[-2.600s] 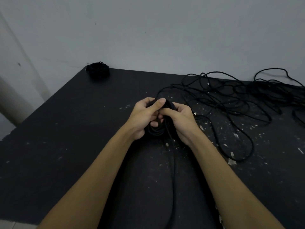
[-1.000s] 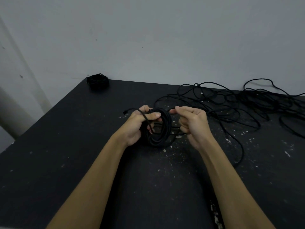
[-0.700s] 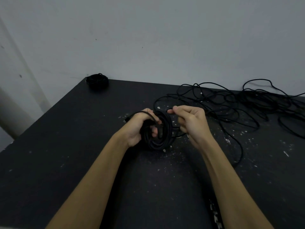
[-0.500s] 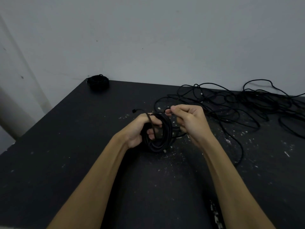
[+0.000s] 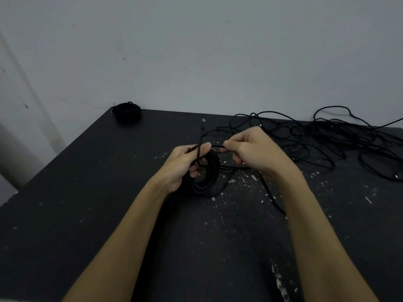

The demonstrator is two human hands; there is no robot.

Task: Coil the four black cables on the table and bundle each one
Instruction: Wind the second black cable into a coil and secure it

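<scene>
Fingers of the left hand [image 5: 181,164] curl round the coiled black cable [image 5: 207,173] to steady it, while the right hand [image 5: 253,149] pinches its loose tail for wrapping.

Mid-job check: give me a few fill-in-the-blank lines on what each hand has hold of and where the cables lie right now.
1. The black cable coil in the middle of the black table is held by the ____ hand.
2. The right hand pinches a loose black cable strand that runs to the ____ hand's thumb.
3. The finished black cable bundle sits at the table's far ____ corner.
4. The tangled loose black cables lie on the far ____ side.

Missing words: left; left; left; right
</scene>
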